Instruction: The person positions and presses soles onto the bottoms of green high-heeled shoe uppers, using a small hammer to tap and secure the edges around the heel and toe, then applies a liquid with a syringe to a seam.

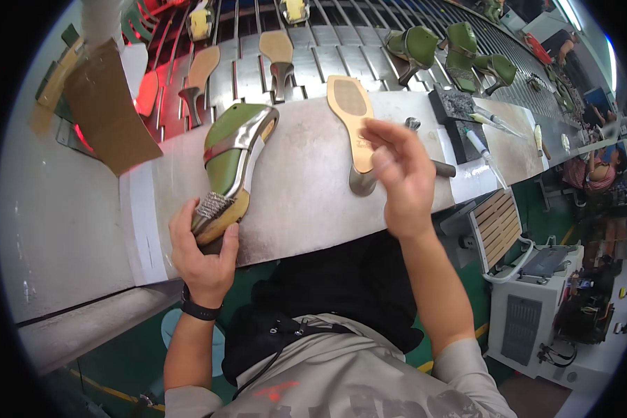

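My left hand (205, 254) is closed around the toe end of a shoe (242, 182) on a green last. Silvery straps wrap the last, with a sparkly band (213, 205) near my fingers. To the right, a tan sole (348, 111) with a grey heel (362, 182) lies on the metal worktop. My right hand (405, 177) hovers beside or over this sole, its fingers loosely stretched and slightly blurred, and nothing shows in them. Whether the fingertips touch the sole cannot be made out.
Behind the worktop (299, 223), a slatted roller conveyor carries two heeled soles (277, 52) and several green shoe lasts (461, 56). At right are a dark block (456, 104), glue brushes or applicators (482, 148) and a dark bar (443, 168). Cardboard (111, 108) stands at left.
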`<state>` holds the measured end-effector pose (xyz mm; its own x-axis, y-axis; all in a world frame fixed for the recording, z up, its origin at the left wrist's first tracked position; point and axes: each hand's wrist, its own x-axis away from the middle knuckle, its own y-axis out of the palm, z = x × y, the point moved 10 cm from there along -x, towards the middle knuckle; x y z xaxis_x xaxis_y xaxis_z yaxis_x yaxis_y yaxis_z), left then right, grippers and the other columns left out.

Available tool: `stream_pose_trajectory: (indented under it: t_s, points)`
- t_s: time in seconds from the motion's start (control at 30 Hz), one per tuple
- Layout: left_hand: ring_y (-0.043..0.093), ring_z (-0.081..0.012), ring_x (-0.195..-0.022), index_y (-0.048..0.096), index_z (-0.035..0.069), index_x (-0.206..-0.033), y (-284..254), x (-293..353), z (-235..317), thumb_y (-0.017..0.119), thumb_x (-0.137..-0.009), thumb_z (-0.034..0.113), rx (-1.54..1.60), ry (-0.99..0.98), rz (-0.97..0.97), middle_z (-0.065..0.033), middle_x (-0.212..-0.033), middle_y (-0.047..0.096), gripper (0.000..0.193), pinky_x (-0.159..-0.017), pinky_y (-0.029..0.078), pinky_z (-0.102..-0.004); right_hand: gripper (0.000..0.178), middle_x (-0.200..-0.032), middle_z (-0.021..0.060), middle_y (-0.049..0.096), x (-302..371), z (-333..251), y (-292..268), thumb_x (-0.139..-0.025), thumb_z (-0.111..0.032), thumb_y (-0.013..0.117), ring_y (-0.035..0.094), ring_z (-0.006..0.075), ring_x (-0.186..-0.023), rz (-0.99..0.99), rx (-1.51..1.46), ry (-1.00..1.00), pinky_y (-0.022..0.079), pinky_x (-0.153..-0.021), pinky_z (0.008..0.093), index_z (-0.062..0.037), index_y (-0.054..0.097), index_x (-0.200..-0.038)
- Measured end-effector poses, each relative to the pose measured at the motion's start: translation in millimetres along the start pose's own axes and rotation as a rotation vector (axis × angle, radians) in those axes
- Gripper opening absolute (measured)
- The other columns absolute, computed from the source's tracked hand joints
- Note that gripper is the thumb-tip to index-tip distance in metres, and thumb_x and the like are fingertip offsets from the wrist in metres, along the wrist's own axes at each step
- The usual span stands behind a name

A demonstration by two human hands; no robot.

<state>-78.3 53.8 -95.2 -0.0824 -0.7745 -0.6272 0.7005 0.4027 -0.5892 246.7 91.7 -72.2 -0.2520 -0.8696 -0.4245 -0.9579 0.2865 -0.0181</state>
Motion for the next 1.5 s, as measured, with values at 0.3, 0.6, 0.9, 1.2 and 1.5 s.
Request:
stream_pose_trajectory:
  t_s: [0.3,0.6,0.9,1.2,1.5]
  points:
    - [0.066,-0.0408,-0.116,0.053,-0.006,-0.143,1.7,-0.3,-13.2,0.083,-0.085,0.007,0.027,-0.089,-0.028,-0.0252,-0.134,0.064,0.066,-0.101,0.054,-0.0457,0.046,-0.054,-0.0042,0.044,-11.4,64.7,33.3,-0.109,-0.029,0.063,0.034,0.0041,-0.046,-0.157,-0.256,0.479,0.025,-0.044,0.0266,-0.0007,0.062,-0.074]
    - [0.065,-0.0371,-0.119,0.051,-0.006,-0.146,-0.7,3.3,-6.5,0.079,-0.087,0.004,0.039,-0.037,-0.061,-0.0249,-0.135,0.063,0.066,-0.106,0.051,-0.0428,0.036,-0.056,-0.0057,0.046,-14.0,70.4,31.9,-0.106,-0.02,0.067,0.034,0.0028,-0.046,-0.079,-0.178,0.551,0.025,-0.044,0.0244,-0.0033,0.059,-0.075]
    - [0.068,-0.0142,-0.089,0.069,-0.002,-0.113,-49.9,-1.4,-25.1,0.083,-0.092,0.006,0.237,-0.448,-0.169,-0.0061,-0.096,0.073,0.027,-0.085,0.053,-0.0301,0.023,-0.142,0.0344,0.061,23.4,28.1,-2.6,-0.095,-0.012,0.077,0.063,0.047,-0.131,-0.156,0.614,-0.051,0.051,-0.106,0.0445,0.0027,0.069,-0.111]
    - [0.07,-0.0207,-0.114,0.064,-0.003,-0.132,-26.9,-119.0,-10.7,0.066,-0.108,0.019,0.946,-0.155,0.277,-0.0127,-0.124,0.073,0.033,-0.101,0.056,-0.0385,0.015,-0.162,0.0271,0.046,112.2,35.2,-72.1,-0.106,-0.013,0.069,0.059,0.0213,-0.135,0.041,-0.209,0.406,0.05,-0.103,0.0332,-0.001,0.067,-0.113]
    - [0.07,-0.0321,-0.121,0.059,-0.009,-0.135,34.2,-166.6,50.7,0.052,-0.112,0.034,1.525,-0.387,-0.265,-0.0256,-0.137,0.067,0.05,-0.106,0.058,-0.0465,0.043,-0.108,0.017,0.075,232.8,63.7,-54.4,-0.112,-0.028,0.057,0.079,0.0258,-0.086,0.046,-0.634,0.901,0.065,-0.077,0.0355,0.0067,0.056,-0.137]
